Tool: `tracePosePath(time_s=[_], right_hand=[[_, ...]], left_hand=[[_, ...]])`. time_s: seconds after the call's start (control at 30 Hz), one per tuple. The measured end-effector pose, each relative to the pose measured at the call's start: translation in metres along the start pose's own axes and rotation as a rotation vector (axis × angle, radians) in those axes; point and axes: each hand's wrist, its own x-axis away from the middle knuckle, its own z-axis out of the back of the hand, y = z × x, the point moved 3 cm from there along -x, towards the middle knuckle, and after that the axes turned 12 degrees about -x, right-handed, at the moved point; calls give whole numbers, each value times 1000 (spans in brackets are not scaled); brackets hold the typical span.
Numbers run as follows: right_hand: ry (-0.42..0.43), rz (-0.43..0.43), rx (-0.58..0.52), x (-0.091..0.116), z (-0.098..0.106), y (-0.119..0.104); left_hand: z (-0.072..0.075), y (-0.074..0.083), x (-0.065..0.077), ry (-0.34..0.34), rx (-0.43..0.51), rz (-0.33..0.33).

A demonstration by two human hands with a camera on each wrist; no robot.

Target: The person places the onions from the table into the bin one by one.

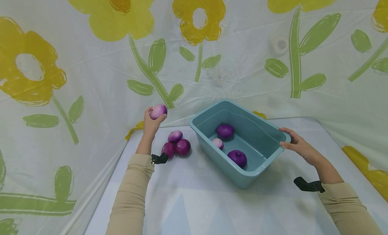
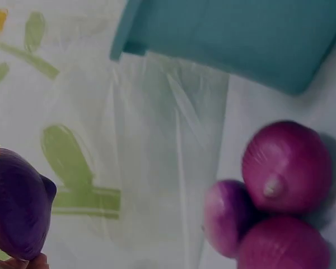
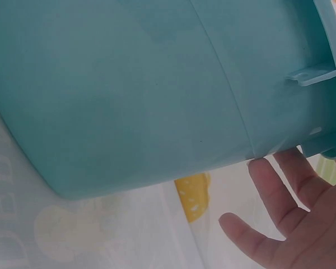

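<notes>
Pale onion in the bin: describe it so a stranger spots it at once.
Find the blue-green bin on the white table in the head view. Inside, the pale onion lies toward the left wall. It is smallest and whitish pink, while its neighbours, the far onion and near onion, are dark purple.

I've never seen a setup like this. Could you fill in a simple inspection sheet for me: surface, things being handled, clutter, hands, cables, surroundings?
Surface: white table with pale blue triangles printed toward the near side.
Things handled: blue tub with three onions inside; three more onions grouped on the table, left of the tub.
Clutter: nothing seen.
Left hand: holds another onion, raised off the table.
Right hand: grips the tub's right end by the rim.
Cables: nothing seen.
Surroundings: flower-patterned sheet behind the table.
</notes>
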Motion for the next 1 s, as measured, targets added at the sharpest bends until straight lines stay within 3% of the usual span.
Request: tracePosePath(time_s=[0.17, 0.4, 0.7, 1.0], right_hand=[[-6, 1, -7, -1, -1, 0], [-6, -2, -8, -1, -2, 0], [0, -8, -5, -2, 1, 1], [-4, -7, -20, -2, -1, 1]], left_hand=[[-6, 28, 6, -28, 24, -33], [-20, 54, 12, -103, 65, -77], [-45, 92, 15, -159, 89, -157], [-69, 113, 18, -214, 88, -186]])
